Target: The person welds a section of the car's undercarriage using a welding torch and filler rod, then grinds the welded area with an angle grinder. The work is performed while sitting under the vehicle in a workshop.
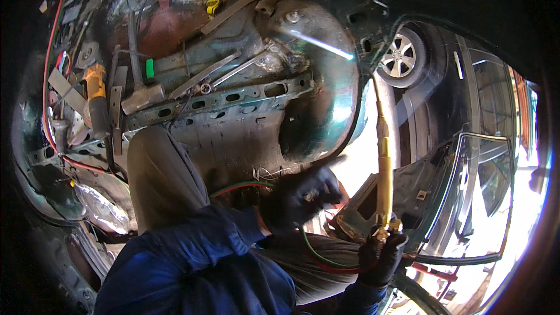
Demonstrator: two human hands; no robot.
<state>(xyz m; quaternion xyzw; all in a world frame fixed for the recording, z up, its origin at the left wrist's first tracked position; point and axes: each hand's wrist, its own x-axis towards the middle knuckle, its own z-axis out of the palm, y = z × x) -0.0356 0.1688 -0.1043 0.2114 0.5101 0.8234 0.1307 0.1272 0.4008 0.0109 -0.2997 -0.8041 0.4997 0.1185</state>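
Observation:
My right hand (382, 254), in a black glove, is closed around the lower end of a brass gas torch (384, 169), by its valve knobs. The torch stands nearly upright, its thin tip pointing up beside the car body's edge. Red and green hoses (315, 254) curve from its base across my lap. To the left of the torch is my left hand (303, 197), also black-gloved and slightly blurred, with its fingers curled. A small pale spot shows among those fingers; what they hold is too smeared to name.
A hammer (143, 96), an orange-and-black power tool (96, 96), a wrench (236, 73) and metal strips lie on the stripped car body (233, 102) ahead. A hose (48, 81) runs down the left. To the right are an open car door (443, 192) and a dark vehicle's wheel (402, 56).

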